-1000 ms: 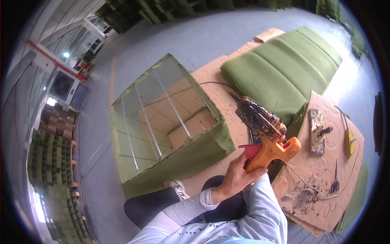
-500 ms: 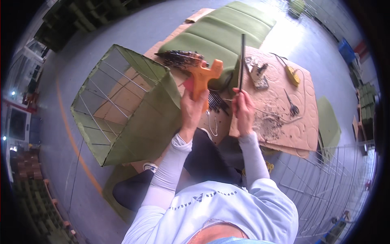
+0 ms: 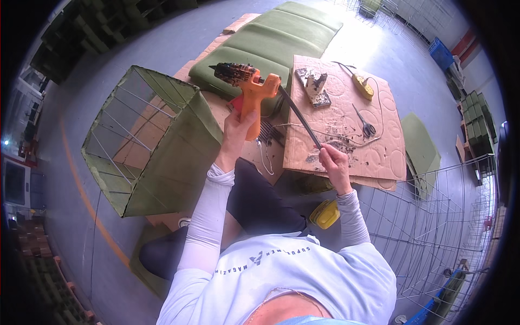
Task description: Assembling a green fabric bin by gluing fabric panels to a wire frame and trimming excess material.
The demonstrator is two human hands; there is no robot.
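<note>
My left hand (image 3: 239, 125) is closed round the handle of an orange hot glue gun (image 3: 252, 97). Its front end is smeared black and points to the far left. In my right hand (image 3: 336, 165) the fingers pinch one end of a long black glue stick (image 3: 301, 119). The stick's other end meets the rear of the gun; whether it has gone in I cannot make out. Below the gun lie several more dark sticks (image 3: 269, 133). A green fabric box on a wire frame (image 3: 179, 157) stands at my left, tipped with its open side facing away.
On the cardboard-topped stand (image 3: 387, 157) lie scissors (image 3: 368, 128), a yellow power strip (image 3: 362, 86) with a cord, and a black-smeared holder (image 3: 316, 88). Green padded panels (image 3: 271, 43) lie beyond. Wire grids (image 3: 428, 216) stand at the right, near a yellow object (image 3: 325, 214).
The glue stick, upright and apart from the gun before, has tilted so its far end meets the gun's rear. My right hand has moved lower and nearer me. The view has shifted.
</note>
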